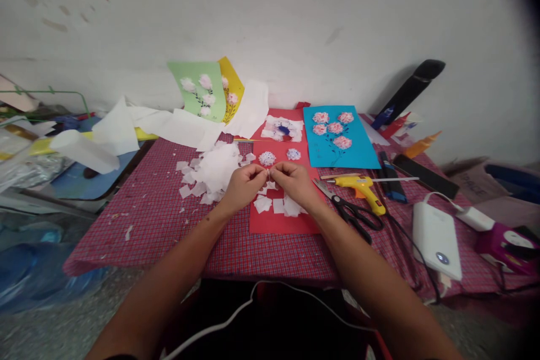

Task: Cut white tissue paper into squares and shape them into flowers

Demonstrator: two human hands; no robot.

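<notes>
Over a red paper sheet (264, 225), my left hand (246, 184) and my right hand (292, 181) meet with fingertips pinched together. Between them is a small twisted white piece of paper (269, 176), partly hidden by the fingers. Just beyond the hands lie two white paper flowers with blue-purple specks, one on the left (267, 158) and one on the right (293, 154). Loose white paper squares (278, 206) rest on the red sheet below the hands. Farther back, a white tissue pad (272, 130) carries a dark blue stain. A pile of white paper squares (217, 166) spreads beside my left hand.
Right of the hands lie black scissors (356, 215), a yellow glue gun (360, 184) and a white power bank (436, 239) with cables. A blue sheet (316, 152) bears pink paper flowers. Green card (175, 73) leans on the wall. A paper roll (82, 151) lies left.
</notes>
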